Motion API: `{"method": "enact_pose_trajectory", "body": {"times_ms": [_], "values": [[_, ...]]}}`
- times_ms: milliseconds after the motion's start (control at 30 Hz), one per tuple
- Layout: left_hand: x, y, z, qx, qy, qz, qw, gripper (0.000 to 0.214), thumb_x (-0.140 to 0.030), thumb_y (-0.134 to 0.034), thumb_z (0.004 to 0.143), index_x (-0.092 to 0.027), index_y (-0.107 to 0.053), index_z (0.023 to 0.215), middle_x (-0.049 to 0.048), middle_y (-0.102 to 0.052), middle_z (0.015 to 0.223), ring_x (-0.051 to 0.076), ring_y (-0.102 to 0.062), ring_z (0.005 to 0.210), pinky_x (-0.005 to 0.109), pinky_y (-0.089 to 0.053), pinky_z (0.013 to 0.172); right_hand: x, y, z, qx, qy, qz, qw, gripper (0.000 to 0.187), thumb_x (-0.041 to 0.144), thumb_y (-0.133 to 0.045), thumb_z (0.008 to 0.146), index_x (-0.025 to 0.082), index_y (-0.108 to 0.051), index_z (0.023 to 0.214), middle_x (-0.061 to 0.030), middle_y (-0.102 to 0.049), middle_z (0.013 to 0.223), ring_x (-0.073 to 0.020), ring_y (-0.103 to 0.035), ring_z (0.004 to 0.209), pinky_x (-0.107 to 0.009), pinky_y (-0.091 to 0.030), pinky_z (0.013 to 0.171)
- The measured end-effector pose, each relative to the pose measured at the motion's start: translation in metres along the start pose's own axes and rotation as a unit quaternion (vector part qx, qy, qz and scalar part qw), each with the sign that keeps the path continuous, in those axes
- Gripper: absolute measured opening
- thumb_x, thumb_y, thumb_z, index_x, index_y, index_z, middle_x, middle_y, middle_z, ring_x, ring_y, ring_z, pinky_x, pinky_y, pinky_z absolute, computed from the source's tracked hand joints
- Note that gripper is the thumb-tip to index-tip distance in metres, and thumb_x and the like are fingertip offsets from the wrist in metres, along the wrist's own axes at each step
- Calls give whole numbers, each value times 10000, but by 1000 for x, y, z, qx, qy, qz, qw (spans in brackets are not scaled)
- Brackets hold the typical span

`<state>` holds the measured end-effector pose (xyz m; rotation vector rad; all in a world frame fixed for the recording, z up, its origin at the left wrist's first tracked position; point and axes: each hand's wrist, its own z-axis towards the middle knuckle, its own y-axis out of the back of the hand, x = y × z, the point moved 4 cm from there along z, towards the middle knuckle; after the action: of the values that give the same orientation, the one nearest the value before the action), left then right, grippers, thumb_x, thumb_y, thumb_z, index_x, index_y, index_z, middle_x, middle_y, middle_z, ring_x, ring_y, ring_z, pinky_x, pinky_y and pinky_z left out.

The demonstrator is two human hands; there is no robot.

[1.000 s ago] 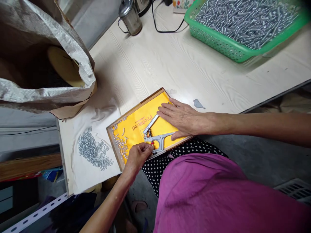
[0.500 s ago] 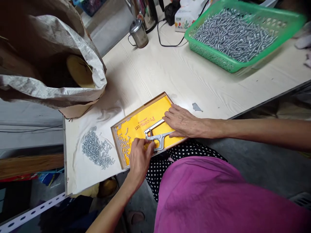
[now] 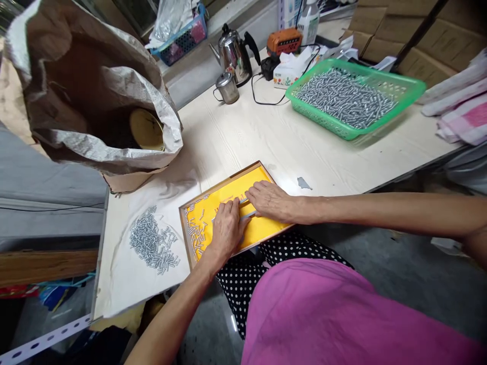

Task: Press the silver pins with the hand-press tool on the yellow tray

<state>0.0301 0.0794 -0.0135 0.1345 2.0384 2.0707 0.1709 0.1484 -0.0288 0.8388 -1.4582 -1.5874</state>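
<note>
A shallow cardboard tray (image 3: 224, 183) lies at the table's front edge, with a yellow lining (image 3: 253, 178) that bears printed lettering. Inside it is a grey metal hand tool (image 3: 249, 215) with two long handles, like spring-loaded pliers. My left hand (image 3: 227, 225) is closed over its head end and hides most of that part. Fingers of my right hand (image 3: 270, 201) are bent around the ends of the handles. Short silvery metal pins (image 3: 195, 235) lie scattered at the tray's left end. More of them form a pile (image 3: 152, 241) on a white cloth (image 3: 125, 274) to the left.
A green basket (image 3: 323, 117) full of similar silvery pins stands at the back right. On the left is a large open sack (image 3: 140, 167) with a round yellowish thing (image 3: 146, 129) inside. Behind are a lidded metal cup (image 3: 227, 90), a kettle (image 3: 236, 58) and an orange battery pack (image 3: 284, 41).
My left hand has moved up and right over the tool's head, which showed before. My right hand's grip on the handles looks closer in. The camera view has tilted up, showing more of the background.
</note>
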Motion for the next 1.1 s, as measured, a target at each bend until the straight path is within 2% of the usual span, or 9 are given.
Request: {"method": "enact_pose_trajectory", "body": {"times_ms": [133, 333, 433, 533, 633, 700, 833, 1000, 1100], "values": [[-1, 4, 2, 3, 18, 29, 999, 324, -341, -615, 973, -166, -572, 1242, 137, -689, 1166, 282, -611, 1034, 420, -533, 926, 2, -7, 5, -50, 42, -25, 998, 266, 96, -379, 1018, 101, -643, 1056, -113, -638, 913, -245, -498, 891, -379, -328, 760], [9, -1, 8, 37, 35, 12, 999, 165, -314, -601, 983, -201, -626, 1101, 95, -728, 1055, 256, -623, 1000, 376, -539, 896, -1, -9, 12, -58, 89, -22, 994, 265, 73, -391, 1013, 132, -649, 997, -87, -627, 861, -228, -491, 860, -361, -307, 732], [14, -1, 5, 13, 38, -1, 999, 278, -314, -628, 965, -207, -594, 1219, 96, -717, 1150, 257, -631, 1033, 398, -547, 928, -5, -8, 13, -52, 51, 1, 997, 206, 248, -483, 1035, 118, -643, 1038, -106, -642, 922, -247, -498, 909, -367, -318, 769], [12, 0, -1, -7, 12, -19, 1000, 354, -305, -615, 970, -212, -560, 1308, 125, -648, 1319, 273, -608, 1174, 455, -530, 1010, -10, -8, 11, -52, 25, 44, 997, 510, 576, -583, 962, 100, -620, 1141, -145, -644, 1059, -283, -493, 979, -389, -328, 823], [6, -1, -8, -7, -41, -30, 999, 234, -274, -549, 1004, -219, -617, 1222, 131, -584, 1414, 286, -520, 1332, 506, -488, 1082, -15, -11, 15, -38, 21, 76, 996, 644, 705, -534, 929, 116, -625, 1173, -154, -635, 1099, -294, -493, 986, -385, -322, 810], [4, -1, -13, 11, -66, -36, 997, 195, -242, -504, 1022, -212, -640, 1158, 119, -621, 1346, 270, -542, 1292, 484, -502, 1056, -18, -15, 22, -35, 16, 80, 996, 574, 654, -517, 960, 135, -636, 1174, -153, -631, 1109, -293, -496, 986, -371, -310, 785], [14, 11, -30, 63, -74, -27, 995, 228, -201, -418, 1048, -182, -641, 1089, 86, -687, 1053, 229, -604, 1002, 377, -542, 890, -22, -17, 47, -14, 49, 84, 995, 223, 318, -488, 1024, 168, -652, 1030, -105, -659, 1024, -248, -511, 934, -357, -265, 759], [19, 47, -60, 101, -149, 27, 983, 221, -180, -409, 1047, -171, -629, 1073, 77, -673, 991, 226, -577, 928, 339, -526, 834, -14, 1, 71, -48, 100, 86, 990, 256, 212, -380, 1059, 187, -603, 935, -51, -688, 935, -208, -522, 876, -362, -234, 785], [10, 58, -72, 84, -174, 50, 980, 248, -160, -392, 1048, -158, -638, 1078, 75, -677, 951, 226, -581, 914, 379, -523, 918, -7, 8, 71, -80, 121, 77, 986, 297, 204, -326, 1069, 198, -578, 913, -40, -677, 883, -198, -511, 827, -359, -235, 784]]}}
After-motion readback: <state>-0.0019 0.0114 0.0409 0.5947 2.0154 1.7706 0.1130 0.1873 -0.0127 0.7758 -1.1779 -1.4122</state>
